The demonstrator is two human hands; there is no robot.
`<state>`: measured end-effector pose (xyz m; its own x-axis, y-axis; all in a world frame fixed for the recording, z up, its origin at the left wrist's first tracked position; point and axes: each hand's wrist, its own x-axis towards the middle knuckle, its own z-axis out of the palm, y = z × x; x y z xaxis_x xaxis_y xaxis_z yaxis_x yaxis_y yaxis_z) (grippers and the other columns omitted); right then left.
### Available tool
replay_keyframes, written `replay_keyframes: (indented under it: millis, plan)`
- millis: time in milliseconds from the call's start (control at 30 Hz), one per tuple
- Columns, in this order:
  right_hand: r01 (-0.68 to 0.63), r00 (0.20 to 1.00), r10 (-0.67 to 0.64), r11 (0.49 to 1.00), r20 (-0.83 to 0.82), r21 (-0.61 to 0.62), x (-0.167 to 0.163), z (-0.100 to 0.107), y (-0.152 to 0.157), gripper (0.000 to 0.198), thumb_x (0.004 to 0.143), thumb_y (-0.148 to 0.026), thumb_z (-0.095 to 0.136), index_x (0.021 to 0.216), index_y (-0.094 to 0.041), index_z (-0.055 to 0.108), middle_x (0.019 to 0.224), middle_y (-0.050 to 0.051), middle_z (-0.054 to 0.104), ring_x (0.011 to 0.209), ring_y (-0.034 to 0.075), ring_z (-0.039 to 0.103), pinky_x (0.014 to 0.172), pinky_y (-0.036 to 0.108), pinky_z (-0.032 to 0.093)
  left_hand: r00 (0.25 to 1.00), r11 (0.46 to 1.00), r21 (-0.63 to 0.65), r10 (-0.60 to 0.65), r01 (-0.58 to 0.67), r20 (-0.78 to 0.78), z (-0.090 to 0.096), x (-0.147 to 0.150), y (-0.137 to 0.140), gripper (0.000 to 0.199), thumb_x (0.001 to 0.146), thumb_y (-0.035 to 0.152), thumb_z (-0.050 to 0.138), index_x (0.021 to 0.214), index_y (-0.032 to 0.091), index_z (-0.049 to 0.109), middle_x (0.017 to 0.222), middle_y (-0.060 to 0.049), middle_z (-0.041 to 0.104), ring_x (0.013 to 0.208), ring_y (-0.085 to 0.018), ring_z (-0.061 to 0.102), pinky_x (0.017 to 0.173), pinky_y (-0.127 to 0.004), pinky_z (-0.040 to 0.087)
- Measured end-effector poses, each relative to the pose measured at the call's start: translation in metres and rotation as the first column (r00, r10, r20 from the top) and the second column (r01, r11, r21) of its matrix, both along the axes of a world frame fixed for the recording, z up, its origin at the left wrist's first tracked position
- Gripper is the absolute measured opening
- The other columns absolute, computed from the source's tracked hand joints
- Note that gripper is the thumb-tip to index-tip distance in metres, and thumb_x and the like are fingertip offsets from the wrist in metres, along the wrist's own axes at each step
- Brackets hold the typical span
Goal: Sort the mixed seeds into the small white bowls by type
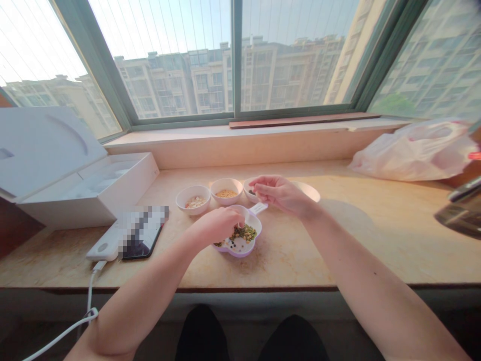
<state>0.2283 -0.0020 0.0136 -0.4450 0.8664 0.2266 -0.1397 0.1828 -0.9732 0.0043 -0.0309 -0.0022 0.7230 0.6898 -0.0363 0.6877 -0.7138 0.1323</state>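
Observation:
A white and purple dish with a short handle (248, 246) sits on the counter, holding mixed green, yellow and dark beans (246, 232). Into its left side reaches my left hand (218, 224), fingers bent together at the beans; what they pinch is hidden. My right hand (280, 194) hovers by the dish's handle, in front of a white bowl with dark grains (248, 184), thumb and fingers drawn together on something too small to make out. Left of that stand a bowl of yellow grains (226, 193) and a bowl of pale flakes (195, 201). Another white bowl (310, 190) is partly behind my right hand.
At the left lie an open white box (112, 185), a white power bank (107, 243) with a cable (90, 288), and a phone (141, 240). A white plastic bag (413, 153) rests at the right, with a dark shiny object (460, 213) nearer. Windows rise behind the counter.

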Motion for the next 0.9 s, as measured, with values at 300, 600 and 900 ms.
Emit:
replay_keyframes:
  millis: [300,600,900]
  plan:
    - [0.450,0.702,-0.648,0.724,0.294,0.523,0.017,0.008,0.008,0.026,0.084,-0.044,0.073,0.085,-0.018,0.076,0.077,0.004,0.070,0.070,0.016,0.056,0.068,0.031,0.044,0.983,0.995,-0.007,-0.099,0.102,0.152,0.007,-0.004,0.004,0.031,0.084,0.002,0.053,0.095,0.021,0.075,0.108,-0.001,0.077,0.092,-0.017,0.072,0.086,-0.028,0.053]
    - [0.509,0.097,-0.797,0.555,0.597,0.658,0.060,0.008,0.022,0.015,0.084,-0.027,0.064,0.085,-0.021,0.078,0.089,0.008,0.077,0.086,0.024,0.067,0.071,0.032,0.045,0.963,0.992,0.129,-0.046,0.012,0.264,0.018,0.001,-0.004,0.024,0.097,0.011,0.055,0.104,0.021,0.076,0.106,-0.004,0.078,0.094,-0.019,0.072,0.088,-0.030,0.054]
    - [0.445,-0.023,-0.482,0.779,0.876,0.441,0.075,-0.002,0.024,0.014,0.073,-0.019,0.061,0.066,-0.026,0.071,0.063,0.004,0.064,0.064,0.021,0.061,0.062,0.031,0.041,0.952,0.978,0.151,0.094,-0.142,0.290,0.021,0.000,-0.007,0.027,0.103,0.021,0.049,0.105,0.023,0.075,0.106,-0.004,0.078,0.093,-0.021,0.072,0.087,-0.033,0.055]
